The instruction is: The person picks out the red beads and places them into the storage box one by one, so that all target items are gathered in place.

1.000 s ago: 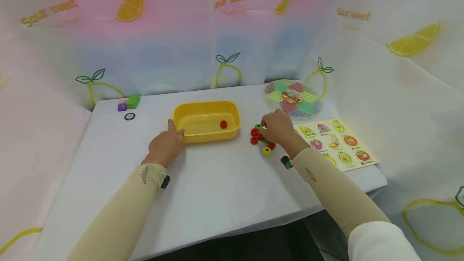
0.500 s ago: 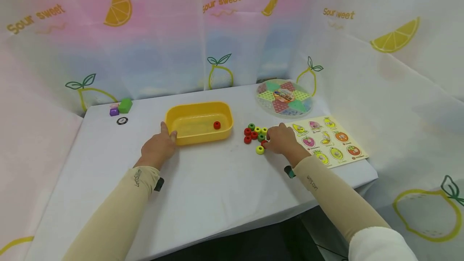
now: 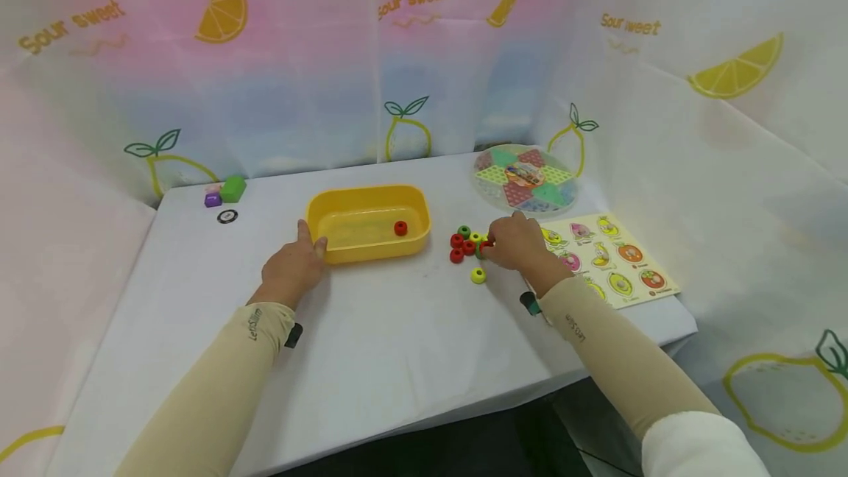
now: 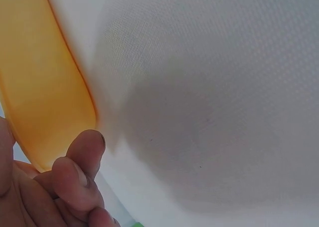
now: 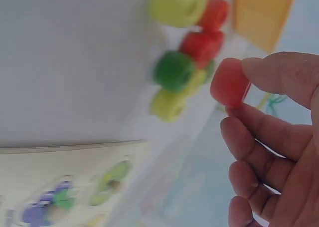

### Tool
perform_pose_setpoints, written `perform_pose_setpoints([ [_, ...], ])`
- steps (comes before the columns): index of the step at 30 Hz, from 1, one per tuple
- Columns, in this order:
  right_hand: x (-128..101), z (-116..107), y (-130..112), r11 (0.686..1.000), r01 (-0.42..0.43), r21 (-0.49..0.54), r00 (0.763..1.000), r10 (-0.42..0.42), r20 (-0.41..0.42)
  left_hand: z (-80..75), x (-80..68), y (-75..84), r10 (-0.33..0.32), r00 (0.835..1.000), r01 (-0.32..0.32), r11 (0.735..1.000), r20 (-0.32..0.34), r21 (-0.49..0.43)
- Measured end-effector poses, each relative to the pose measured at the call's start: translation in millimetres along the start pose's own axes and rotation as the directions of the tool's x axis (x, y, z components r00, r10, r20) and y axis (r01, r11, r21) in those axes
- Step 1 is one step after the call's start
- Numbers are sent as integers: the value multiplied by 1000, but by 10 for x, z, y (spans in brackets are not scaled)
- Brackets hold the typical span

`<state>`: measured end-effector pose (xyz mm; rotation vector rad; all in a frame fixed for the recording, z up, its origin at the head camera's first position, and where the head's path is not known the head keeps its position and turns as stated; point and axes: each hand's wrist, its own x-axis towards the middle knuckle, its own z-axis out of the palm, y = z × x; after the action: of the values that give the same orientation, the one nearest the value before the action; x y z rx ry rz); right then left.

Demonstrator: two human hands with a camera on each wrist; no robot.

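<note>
My right hand (image 3: 520, 247) pinches a red bead (image 5: 231, 82) between thumb and index finger, lifted a little off the table. Below it lies a loose cluster of beads, including a green bead (image 5: 174, 71), a red bead (image 3: 457, 256) and a yellow-green bead (image 3: 478, 275). To the left stands a shallow yellow tray (image 3: 344, 252) with one red bead (image 3: 400, 228) inside. My left hand (image 3: 294, 269) holds the tray's near left corner between thumb and index finger; its other fingers (image 4: 79, 179) are bent beneath, and the exact contact is partly hidden.
A fruit picture board (image 3: 616, 271) lies by the right forearm. Behind it is a round, colourful game board (image 3: 523, 177). At the back left sit a green block (image 3: 233, 188), a small purple block (image 3: 213, 199) and a black ring-shaped disc (image 3: 227, 216). Printed cloth walls surround the table.
My right hand has shifted from the back of the bead cluster to its right side and picked up a red bead. The left hand stays at the tray corner. The head view has swung slightly.
</note>
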<state>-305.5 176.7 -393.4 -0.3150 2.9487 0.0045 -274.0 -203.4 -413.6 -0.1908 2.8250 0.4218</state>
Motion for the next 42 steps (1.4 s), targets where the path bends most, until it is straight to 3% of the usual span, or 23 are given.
perform_pose_setpoints([
  [7, 168, -265, -316, 999, 53, 3, 998, -53, -43, 34, -36, 7, -28, 1000, 28, 999, 3, -24],
  [21, 476, -363, -962, 990, 143, -12, 990, -143, 4, 202, -187, 170, -36, 999, 36, 999, -12, -35],
  [32, 599, -267, -1147, 989, 146, 18, 986, -147, 79, 311, -331, 370, -34, 999, 33, 999, -40, -28],
  [42, 622, -161, -1196, 987, 148, -67, 985, -141, 95, 358, -427, 488, -12, 999, 12, 1000, -43, -9],
])
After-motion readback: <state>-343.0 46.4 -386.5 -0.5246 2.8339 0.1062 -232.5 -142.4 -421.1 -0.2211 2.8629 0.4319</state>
